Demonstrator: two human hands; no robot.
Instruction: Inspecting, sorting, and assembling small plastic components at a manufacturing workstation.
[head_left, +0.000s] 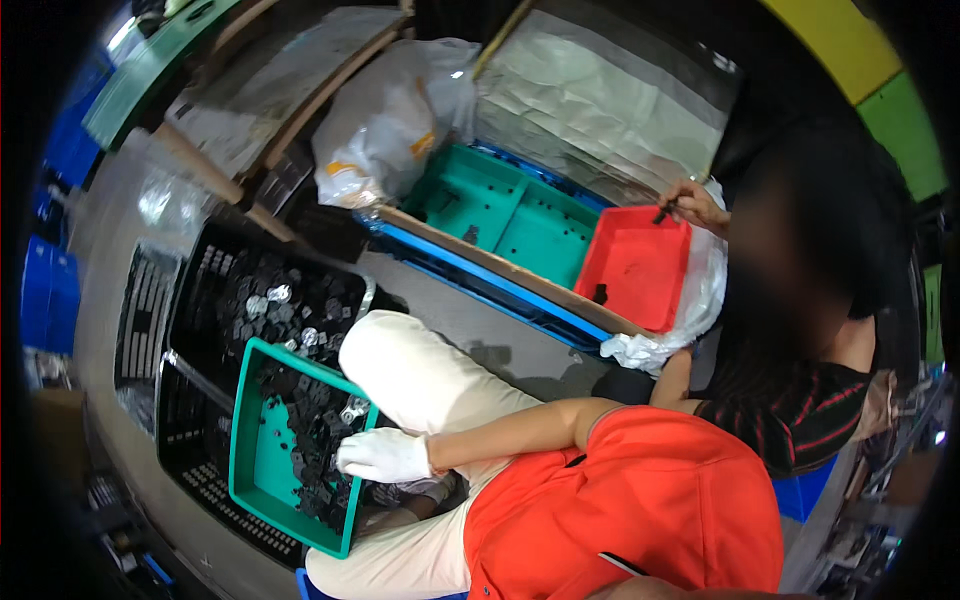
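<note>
My right hand (384, 456), in a white glove, reaches over the near side of a green tray (240, 430). Its fingers are curled together and dip toward small black parts (318, 478) heaped in the tray; whatever they hold is hidden. The tray sits tilted across the edge of a black basket, close against my knees. A shiny metallic piece (353, 408) lies among the black parts near the glove. My left hand does not show.
Behind the tray, a black crate (190, 310) holds more black parts and silvery pieces. Farther off are a divided green tray (545, 235) and a red tray (620, 262). At right, a co-worker's hand (694, 207) holds a small dark piece. A plastic bag (385, 120) bulges beside them.
</note>
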